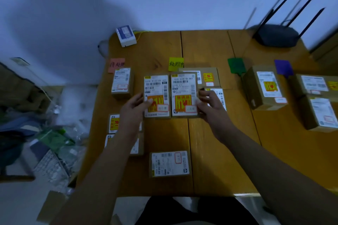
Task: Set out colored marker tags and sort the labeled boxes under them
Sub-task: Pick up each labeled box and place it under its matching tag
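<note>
Four marker tags lie across the far part of the table: pink, yellow, green and purple. My left hand grips the left edge of a labeled box, and my right hand grips the right edge of a second labeled box. The two boxes sit side by side below the yellow tag. One box sits under the pink tag, another behind my two boxes, one under the green tag, and two under the purple tag.
Near me on the wooden table lies a loose box; two more boxes sit partly hidden under my left forearm. A black router stands at the back right and a small white device at the back left. Bags clutter the floor left.
</note>
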A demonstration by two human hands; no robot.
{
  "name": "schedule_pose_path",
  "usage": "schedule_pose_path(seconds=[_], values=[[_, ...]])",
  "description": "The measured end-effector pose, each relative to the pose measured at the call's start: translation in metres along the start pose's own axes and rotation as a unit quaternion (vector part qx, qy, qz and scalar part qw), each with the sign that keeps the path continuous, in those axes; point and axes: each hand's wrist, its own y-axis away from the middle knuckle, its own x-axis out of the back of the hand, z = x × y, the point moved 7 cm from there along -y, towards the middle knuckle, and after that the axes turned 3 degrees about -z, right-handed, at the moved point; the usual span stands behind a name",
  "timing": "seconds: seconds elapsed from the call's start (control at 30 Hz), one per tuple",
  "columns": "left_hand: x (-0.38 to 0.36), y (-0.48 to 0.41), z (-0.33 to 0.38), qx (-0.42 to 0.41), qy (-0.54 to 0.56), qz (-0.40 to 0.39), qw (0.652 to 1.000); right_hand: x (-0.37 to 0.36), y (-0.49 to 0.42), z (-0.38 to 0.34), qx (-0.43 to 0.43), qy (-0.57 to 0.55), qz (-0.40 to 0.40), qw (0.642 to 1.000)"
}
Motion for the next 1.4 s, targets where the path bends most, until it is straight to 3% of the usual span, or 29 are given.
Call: schedule_pose_path(seconds=[0.2,0.43,1.0,1.17,1.4], values=[[0.0,0.039,0.091,-0.09,0.023,-0.065,0.994,-0.012,0.02,-0.083,0.066,-0.039,-0.057,0.995],[-0.006,0.074,0.121,-0.112,0.038,-0.083,0.99,-0.012,0.041,-0.112,0.093,-0.049,-0.072,0.992],[-0.035,0.079,0.081,-0.088,-0.012,-0.105,0.99,0.036,0.072,-0.085,0.09,-0.039,-0.025,0.995],[-0.066,0.072,0.045,-0.049,-0.032,-0.126,0.99,0.076,0.084,-0.059,0.063,-0.044,0.053,0.996],[-0.148,0.068,-0.013,0.019,-0.059,-0.155,0.986,0.163,0.096,-0.014,-0.011,-0.054,0.104,0.993]])
